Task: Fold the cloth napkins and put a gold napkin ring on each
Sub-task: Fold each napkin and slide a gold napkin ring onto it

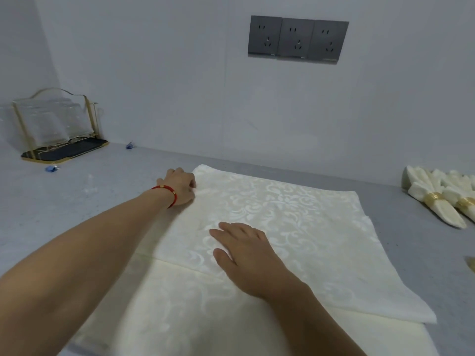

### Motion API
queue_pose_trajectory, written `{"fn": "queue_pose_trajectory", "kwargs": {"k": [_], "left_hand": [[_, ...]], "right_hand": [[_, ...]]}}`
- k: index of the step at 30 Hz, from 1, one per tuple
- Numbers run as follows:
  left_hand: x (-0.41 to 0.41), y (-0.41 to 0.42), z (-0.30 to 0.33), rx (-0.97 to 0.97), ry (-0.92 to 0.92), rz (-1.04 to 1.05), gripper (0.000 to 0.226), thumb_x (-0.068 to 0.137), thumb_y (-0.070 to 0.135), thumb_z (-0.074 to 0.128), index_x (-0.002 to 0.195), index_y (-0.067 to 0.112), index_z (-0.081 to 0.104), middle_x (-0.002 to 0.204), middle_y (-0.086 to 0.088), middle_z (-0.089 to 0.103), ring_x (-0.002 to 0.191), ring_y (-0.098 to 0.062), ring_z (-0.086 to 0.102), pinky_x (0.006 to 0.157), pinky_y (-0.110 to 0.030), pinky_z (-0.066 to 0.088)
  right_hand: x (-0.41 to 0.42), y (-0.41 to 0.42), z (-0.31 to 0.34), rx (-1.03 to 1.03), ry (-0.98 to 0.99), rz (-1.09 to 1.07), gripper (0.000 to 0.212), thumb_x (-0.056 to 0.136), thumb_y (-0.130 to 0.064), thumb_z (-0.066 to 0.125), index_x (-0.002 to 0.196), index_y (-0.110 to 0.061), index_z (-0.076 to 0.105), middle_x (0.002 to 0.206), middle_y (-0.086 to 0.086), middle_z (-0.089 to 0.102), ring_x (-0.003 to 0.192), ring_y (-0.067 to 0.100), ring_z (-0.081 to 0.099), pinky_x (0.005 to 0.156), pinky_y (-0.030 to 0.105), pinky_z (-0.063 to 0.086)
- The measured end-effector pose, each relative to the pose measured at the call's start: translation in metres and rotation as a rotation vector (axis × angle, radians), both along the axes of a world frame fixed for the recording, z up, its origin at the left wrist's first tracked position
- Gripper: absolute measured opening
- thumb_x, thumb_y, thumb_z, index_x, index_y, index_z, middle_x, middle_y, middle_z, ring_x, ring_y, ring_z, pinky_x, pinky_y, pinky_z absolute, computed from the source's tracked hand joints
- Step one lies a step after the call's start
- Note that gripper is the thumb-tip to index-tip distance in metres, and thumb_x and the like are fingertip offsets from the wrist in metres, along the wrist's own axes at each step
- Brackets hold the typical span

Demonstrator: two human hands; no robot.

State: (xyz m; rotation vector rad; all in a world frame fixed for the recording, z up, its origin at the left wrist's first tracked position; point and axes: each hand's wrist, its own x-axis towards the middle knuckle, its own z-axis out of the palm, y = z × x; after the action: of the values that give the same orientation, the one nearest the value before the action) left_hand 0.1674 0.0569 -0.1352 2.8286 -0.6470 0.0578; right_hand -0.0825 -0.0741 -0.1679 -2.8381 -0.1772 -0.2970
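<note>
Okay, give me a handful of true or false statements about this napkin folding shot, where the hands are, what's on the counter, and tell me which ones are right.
1. The left hand pinches the napkin at its far left corner. True.
2. The right hand holds a gold ring. False: it lies flat on the napkin with straight fingers and holds nothing.
3. Finished napkins with gold rings lie at the right edge of the counter. True.
4. The left wrist wears a blue watch. False: it wears a red bracelet.
5. A plug is in one of the wall sockets. False: all three are empty.
</note>
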Motion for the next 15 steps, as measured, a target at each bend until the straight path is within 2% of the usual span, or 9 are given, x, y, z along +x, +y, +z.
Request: {"fn": "queue_pose_trajectory", "kwargs": {"k": [3, 6, 8, 10, 11, 13, 15], "left_hand": [[-0.01, 0.005, 0.011, -0.167, -0.047, 0.006, 0.018, 0.076, 0.012, 0.065, 0.086, 0.027, 0.062, 0.102, 0.004, 0.061, 0.108, -0.026, 0.055, 0.09, -0.038, 0.041], [-0.037, 0.016, 0.019, -0.383, -0.057, -0.075, 0.018, 0.077, 0.006, 0.059, 0.081, 0.023, 0.061, 0.082, 0.003, 0.063, 0.083, -0.025, 0.059, 0.074, -0.032, 0.045], [-0.063, 0.023, 0.023, -0.465, -0.093, -0.165, 0.015, 0.082, 0.005, 0.061, 0.088, 0.018, 0.064, 0.081, 0.001, 0.063, 0.078, -0.022, 0.057, 0.07, -0.03, 0.043], [-0.094, 0.027, 0.025, -0.482, -0.166, -0.248, 0.013, 0.085, 0.005, 0.062, 0.092, 0.015, 0.066, 0.08, 0.004, 0.062, 0.077, -0.02, 0.057, 0.07, -0.029, 0.041], [-0.11, 0.028, 0.024, -0.483, -0.199, -0.284, 0.012, 0.085, 0.006, 0.063, 0.092, 0.015, 0.067, 0.08, 0.005, 0.062, 0.077, -0.018, 0.057, 0.071, -0.03, 0.042], [-0.14, 0.026, 0.018, -0.48, -0.238, -0.336, 0.012, 0.086, 0.009, 0.065, 0.093, 0.018, 0.068, 0.082, 0.008, 0.062, 0.078, -0.016, 0.057, 0.073, -0.031, 0.044], [-0.166, 0.021, 0.009, -0.446, -0.275, -0.368, 0.013, 0.086, 0.013, 0.065, 0.095, 0.021, 0.068, 0.084, 0.008, 0.062, 0.081, -0.017, 0.057, 0.075, -0.035, 0.047]], "right_hand": [[0.001, -0.004, 0.005, 0.14, -0.001, 0.0, 0.049, 0.108, -0.043, 0.043, 0.155, -0.029, 0.043, 0.165, -0.008, 0.032, 0.152, 0.009, 0.023, 0.125, 0.031, 0.012], [-0.002, -0.009, 0.013, 0.41, -0.123, -0.074, 0.04, 0.105, -0.039, 0.051, 0.144, -0.028, 0.057, 0.149, -0.013, 0.053, 0.138, 0.002, 0.044, 0.119, 0.029, 0.031], [-0.004, -0.013, 0.016, 0.547, -0.218, -0.15, 0.029, 0.103, -0.032, 0.055, 0.13, -0.03, 0.066, 0.125, -0.015, 0.067, 0.113, 0.0, 0.06, 0.103, 0.028, 0.048], [-0.005, -0.012, 0.021, 0.768, -0.227, -0.194, 0.023, 0.101, -0.029, 0.057, 0.12, -0.034, 0.069, 0.098, -0.008, 0.074, 0.084, 0.01, 0.068, 0.078, 0.035, 0.057], [-0.007, -0.01, 0.023, 0.885, -0.194, -0.203, 0.024, 0.101, -0.029, 0.056, 0.12, -0.038, 0.067, 0.091, -0.002, 0.074, 0.075, 0.02, 0.069, 0.065, 0.038, 0.056], [-0.01, -0.01, 0.028, 1.043, -0.112, -0.202, 0.028, 0.103, -0.032, 0.055, 0.127, -0.045, 0.061, 0.091, 0.001, 0.075, 0.066, 0.034, 0.069, 0.048, 0.033, 0.046], [-0.013, -0.009, 0.032, 1.087, -0.068, -0.197, 0.026, 0.106, -0.038, 0.05, 0.128, -0.049, 0.059, 0.092, 0.002, 0.077, 0.056, 0.033, 0.066, 0.04, 0.026, 0.035]]}}
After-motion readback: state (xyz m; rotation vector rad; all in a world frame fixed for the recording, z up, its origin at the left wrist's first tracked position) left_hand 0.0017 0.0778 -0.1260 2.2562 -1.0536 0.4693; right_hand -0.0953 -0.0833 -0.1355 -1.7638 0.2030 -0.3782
